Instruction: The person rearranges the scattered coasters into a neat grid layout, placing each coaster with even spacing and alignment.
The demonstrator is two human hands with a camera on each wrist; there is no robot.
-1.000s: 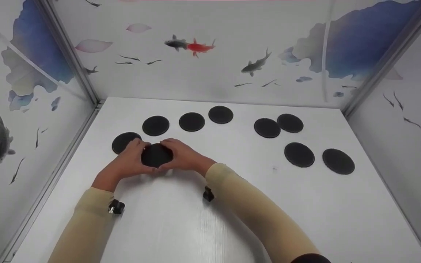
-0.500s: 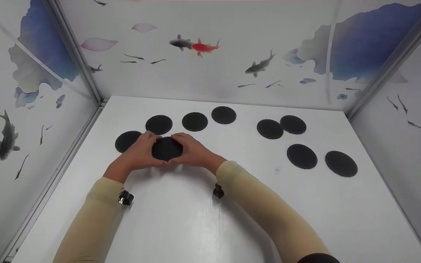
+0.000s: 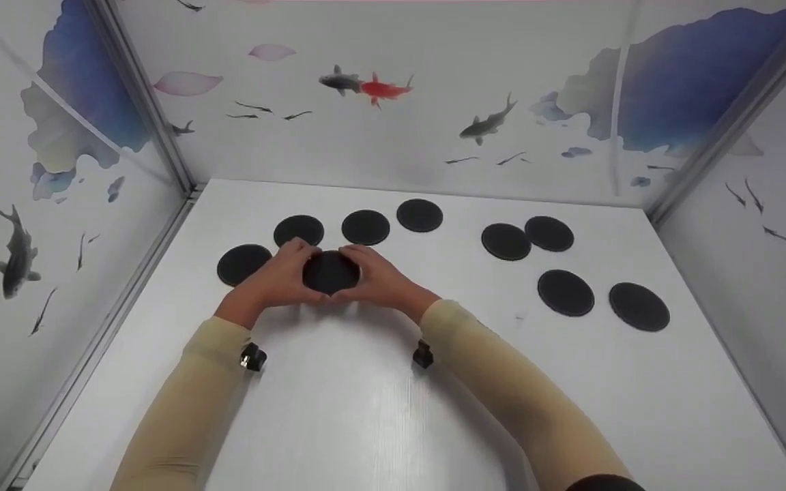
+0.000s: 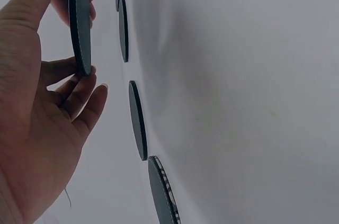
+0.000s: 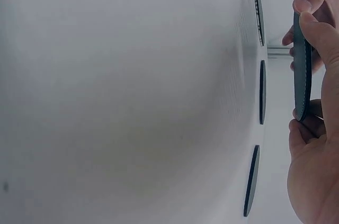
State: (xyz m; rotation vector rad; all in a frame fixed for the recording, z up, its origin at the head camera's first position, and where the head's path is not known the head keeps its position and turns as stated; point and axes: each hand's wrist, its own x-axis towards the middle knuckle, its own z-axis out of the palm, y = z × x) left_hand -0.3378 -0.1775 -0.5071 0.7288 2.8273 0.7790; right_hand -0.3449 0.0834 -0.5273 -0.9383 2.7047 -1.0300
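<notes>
A black round coaster [image 3: 331, 273] with a stitched edge is held level between both hands, a little above the white table. My left hand [image 3: 281, 278] grips its left rim, thumb on the near side and fingers on the far side. On the opposite rim, my right hand [image 3: 386, 281] holds it the same way, and the thumb tips meet in front. The left wrist view has the coaster [image 4: 80, 28] edge-on, apart from the tabletop. In the right wrist view both thumbs lie on the near edge of the coaster [image 5: 302, 70].
Similar coasters lie flat on the table [image 3: 352, 409]: one at the left [image 3: 243, 264], several along the back, including one [image 3: 366, 227] behind my hands, and several at the right, such as the coaster [image 3: 565, 292]. White printed panels [image 3: 393, 150] wall the table in.
Both hands have carried the coaster to the right and slightly away from me, past the leftmost coaster. The grip looks the same. The head view has shifted slightly.
</notes>
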